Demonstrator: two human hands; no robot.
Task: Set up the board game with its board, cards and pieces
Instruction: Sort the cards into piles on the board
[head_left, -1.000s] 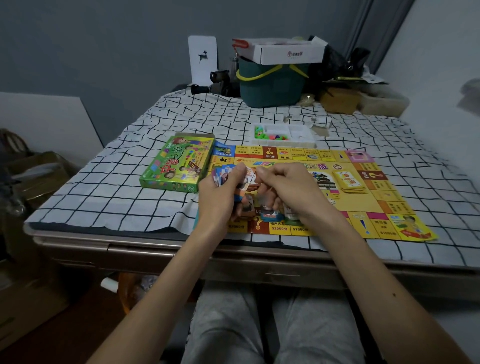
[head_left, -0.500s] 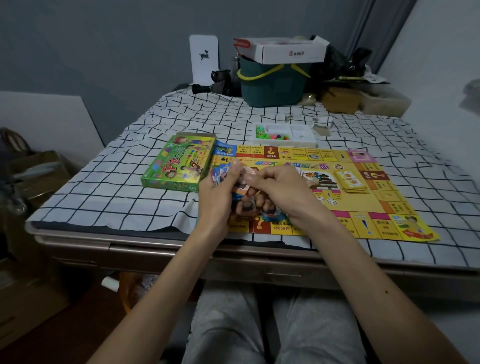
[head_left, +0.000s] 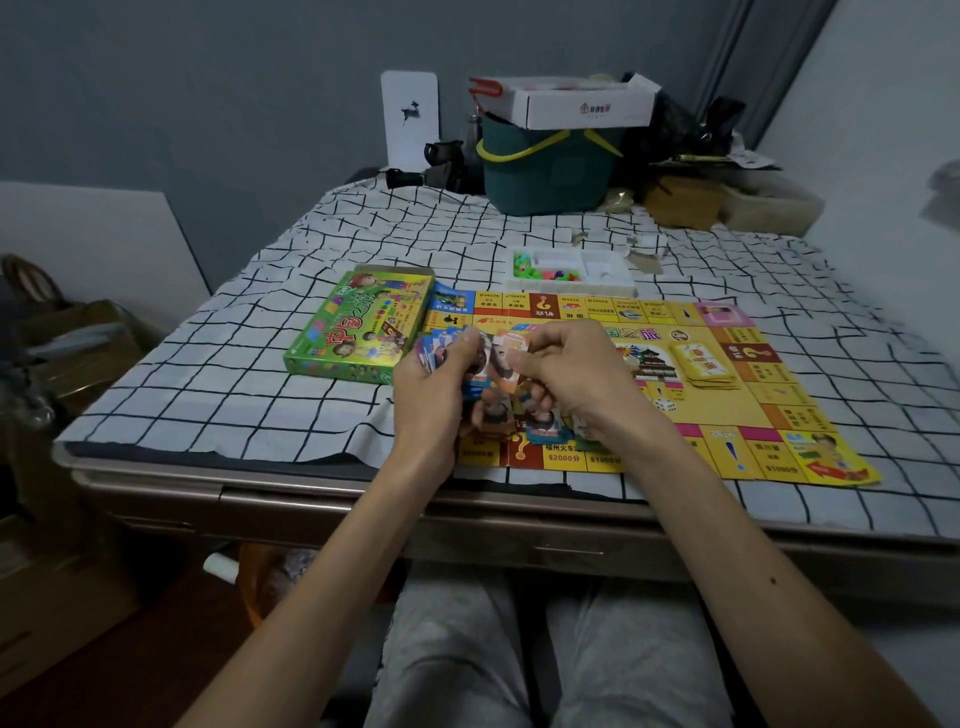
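Note:
The yellow game board (head_left: 753, 415) lies flat on the checked cloth. My left hand (head_left: 434, 389) grips a fanned bundle of picture cards (head_left: 441, 348) above the board's near left part. My right hand (head_left: 571, 374) pinches one card (head_left: 511, 358) at the edge of that bundle. More picture cards (head_left: 540, 423) lie on the board under my hands. A yellow card stack (head_left: 706, 366) sits right of the board's middle, with a white die (head_left: 665, 405) near it. The green game box (head_left: 363, 325) lies left of the board. A white tray of coloured pieces (head_left: 571, 270) stands just behind the board.
A dark green bucket (head_left: 545, 171) with a white carton on top stands at the back, with brown boxes (head_left: 685, 200) to its right. The table's front edge (head_left: 311, 493) is close to my knees. Cardboard boxes (head_left: 67, 353) stand on the floor at left.
Both hands have risen slightly over the board, and my right hand has shifted from the lying cards to a card at the bundle.

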